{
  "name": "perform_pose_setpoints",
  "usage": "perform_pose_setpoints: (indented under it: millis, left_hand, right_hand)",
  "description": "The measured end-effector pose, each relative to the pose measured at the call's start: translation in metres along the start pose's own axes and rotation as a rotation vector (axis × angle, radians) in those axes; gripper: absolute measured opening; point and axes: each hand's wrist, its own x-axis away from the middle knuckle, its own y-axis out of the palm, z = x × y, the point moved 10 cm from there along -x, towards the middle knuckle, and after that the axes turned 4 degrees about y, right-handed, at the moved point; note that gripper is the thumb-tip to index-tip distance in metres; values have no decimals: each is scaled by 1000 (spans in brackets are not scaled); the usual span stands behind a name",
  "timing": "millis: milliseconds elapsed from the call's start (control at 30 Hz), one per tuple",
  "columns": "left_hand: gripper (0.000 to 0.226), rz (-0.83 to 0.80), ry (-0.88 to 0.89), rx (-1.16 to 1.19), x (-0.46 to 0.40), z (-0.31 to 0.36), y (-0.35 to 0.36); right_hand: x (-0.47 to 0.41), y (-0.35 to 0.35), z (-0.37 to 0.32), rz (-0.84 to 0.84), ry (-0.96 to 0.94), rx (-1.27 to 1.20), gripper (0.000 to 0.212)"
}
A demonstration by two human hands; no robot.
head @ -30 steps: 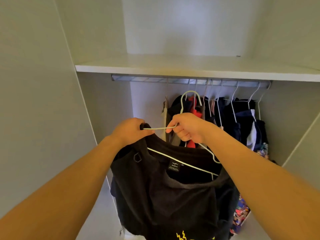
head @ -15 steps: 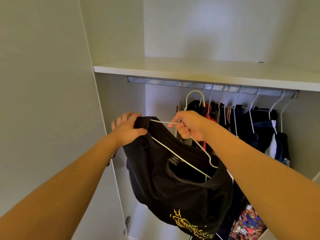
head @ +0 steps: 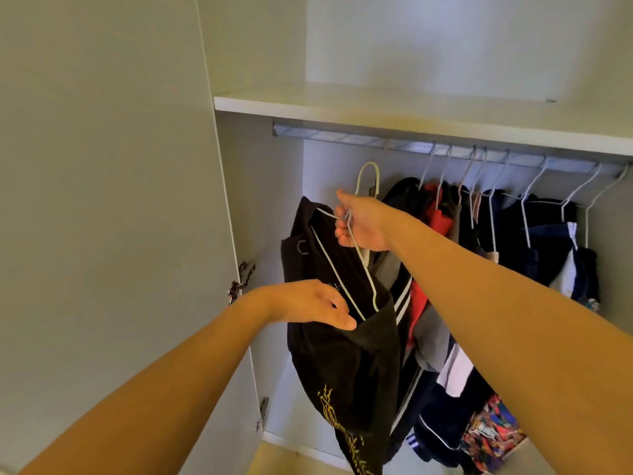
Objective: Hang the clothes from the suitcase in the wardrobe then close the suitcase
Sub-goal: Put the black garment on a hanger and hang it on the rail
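1. Head view: the right hand [head: 363, 222] is raised inside the wardrobe with its fingers closed around the neck of a white wire hanger [head: 346, 269], just below the hanger's hook.
2. The hook points up and sits below the metal rail [head: 342, 136]; it is not on the rail.
3. The hanger is tilted, one shoulder high at the left and the other dropping low toward the right.
4. A black garment [head: 346, 365] with a yellow print near its lower part hangs from this hanger, draped unevenly, its collar end high at the left and the bulk sagging down.
5. The left hand [head: 313, 305] is lower, fingers spread and loose, resting against the upper edge of the black garment by the hanger's lower wire; it grips nothing that can be seen, though the fingertips touch the fabric.
6. To the right, a row of hung clothes [head: 513, 262] in dark blue, red, grey and white fills the rail on white wire hangers, just beside the black garment.
7. A multicoloured patterned piece [head: 489, 433] shows at the bottom of that row.
8. Above the rail runs a white shelf [head: 376, 108].
9. At the left stands the open wardrobe door [head: 102, 200], with a metal hinge [head: 241, 281] on its edge.
10. The suitcase is out of view.
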Motion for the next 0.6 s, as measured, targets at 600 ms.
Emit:
perform_pose_setpoints:
  millis: [600]
  left_hand:
    - [17, 480, -16, 201, 0, -42, -31]
  right_hand:
    - [-32, 21, 4, 61, 4, -289, 45]
